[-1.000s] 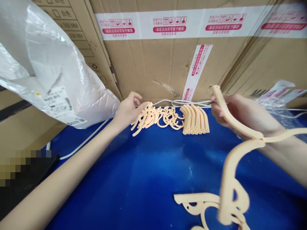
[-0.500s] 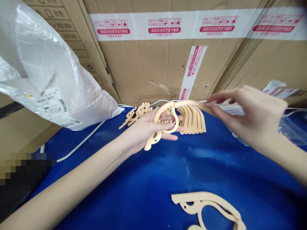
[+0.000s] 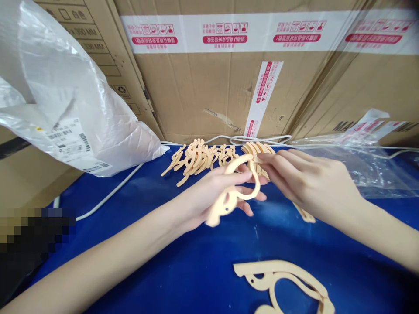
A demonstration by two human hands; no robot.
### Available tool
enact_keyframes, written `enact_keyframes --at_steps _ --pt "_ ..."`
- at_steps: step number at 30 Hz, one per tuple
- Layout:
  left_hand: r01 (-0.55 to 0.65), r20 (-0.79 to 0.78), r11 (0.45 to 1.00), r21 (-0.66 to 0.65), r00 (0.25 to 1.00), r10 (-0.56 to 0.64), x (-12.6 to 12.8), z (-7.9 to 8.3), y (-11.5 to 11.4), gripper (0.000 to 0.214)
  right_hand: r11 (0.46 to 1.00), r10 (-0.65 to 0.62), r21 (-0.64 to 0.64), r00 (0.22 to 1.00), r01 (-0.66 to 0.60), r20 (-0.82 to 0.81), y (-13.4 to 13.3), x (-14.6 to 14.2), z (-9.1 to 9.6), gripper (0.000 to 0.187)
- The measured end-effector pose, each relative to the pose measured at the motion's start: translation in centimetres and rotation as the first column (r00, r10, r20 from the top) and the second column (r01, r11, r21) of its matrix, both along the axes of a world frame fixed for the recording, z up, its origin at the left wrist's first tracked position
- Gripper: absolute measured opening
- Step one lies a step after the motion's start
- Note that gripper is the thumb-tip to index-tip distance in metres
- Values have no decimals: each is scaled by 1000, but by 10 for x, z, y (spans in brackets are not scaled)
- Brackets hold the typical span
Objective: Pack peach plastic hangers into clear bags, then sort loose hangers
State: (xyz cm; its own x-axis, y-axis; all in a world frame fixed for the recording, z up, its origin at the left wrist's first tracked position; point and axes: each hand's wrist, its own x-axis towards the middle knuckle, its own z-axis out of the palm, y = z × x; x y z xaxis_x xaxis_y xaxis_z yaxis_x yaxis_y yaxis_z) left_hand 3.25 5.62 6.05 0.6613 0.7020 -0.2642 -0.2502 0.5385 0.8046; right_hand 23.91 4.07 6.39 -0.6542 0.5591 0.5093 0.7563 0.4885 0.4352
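Observation:
My left hand [image 3: 214, 185] grips a beige plastic folding hanger [image 3: 231, 201], its curved hook ring and one arm showing in front of the fingers. At the hanger's upper joint, my right hand [image 3: 314, 179] pinches another beige hanger arm [image 3: 305, 213]; most of that arm is hidden behind the hand, and its tip shows below. Whether the two parts are joined cannot be made out. A hanger [image 3: 288, 267] lies nearer me on the blue surface, cut off by the lower edge of the view.
Behind my left hand lies a pile of beige hook parts [image 3: 199, 159]; beside it, a row of curved arms [image 3: 262, 148]. A white plastic bag [image 3: 78, 96] stands left, clear plastic film [image 3: 369, 165] lies right. Cardboard boxes [image 3: 203, 87] and a white cable [image 3: 111, 196] border the blue surface [image 3: 170, 270].
My right hand has come left and down to the joint with the arm it holds. My left hand has shifted slightly right and down with the hanger, uncovering more of the pile.

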Motion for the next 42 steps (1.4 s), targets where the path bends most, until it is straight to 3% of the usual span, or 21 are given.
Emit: enact_keyframes --at_steps 3,5,7,9,12,17,23,30,35,37,40,42 --pt "91 91 981 -173 993 -76 -1 -2 2 11 1000 -21 13 997 20 79 -3 -7 -7 35" --pt "156 48 970 -187 988 -150 0 -3 0 8 992 -49 -120 999 50 17 -3 -9 -12 38" --pt "148 -107 986 -80 982 -156 2 -4 -3 9 935 -138 -342 985 94 -105 4 -6 -13 34" --pt "125 -304 987 102 949 -89 4 -4 -5 20 850 -271 -510 941 135 -203 19 4 -9 23" --pt "171 -492 951 259 870 -22 10 -4 2 22 822 -401 -525 877 218 -263 55 28 -3 28" --pt "118 -505 890 440 853 136 29 -4 36 6 756 -544 -560 801 340 -249 106 47 -17 30" --pt "67 -467 909 411 872 147 51 -12 62 7 706 -575 -611 793 357 -201 110 36 -32 34" --pt "54 -460 919 391 876 144 52 -18 64 19 701 -512 -673 823 235 -246 94 41 -31 34" --pt "33 -448 891 452 872 195 52 -14 63 9 731 -484 -667 800 146 -355 79 37 -25 29" --pt "-29 -421 860 509 863 279 52 -13 64 30 750 -452 -656 789 83 -417 68 30 -18 33" --pt "-76 -363 773 630 851 380 51 -11 64 56 723 -361 -676 759 -139 -542 49 14 -4 58" --pt "-55 -321 705 707 864 388 51 -9 62 56 625 -311 -664 650 -410 -694 38 5 5 52"
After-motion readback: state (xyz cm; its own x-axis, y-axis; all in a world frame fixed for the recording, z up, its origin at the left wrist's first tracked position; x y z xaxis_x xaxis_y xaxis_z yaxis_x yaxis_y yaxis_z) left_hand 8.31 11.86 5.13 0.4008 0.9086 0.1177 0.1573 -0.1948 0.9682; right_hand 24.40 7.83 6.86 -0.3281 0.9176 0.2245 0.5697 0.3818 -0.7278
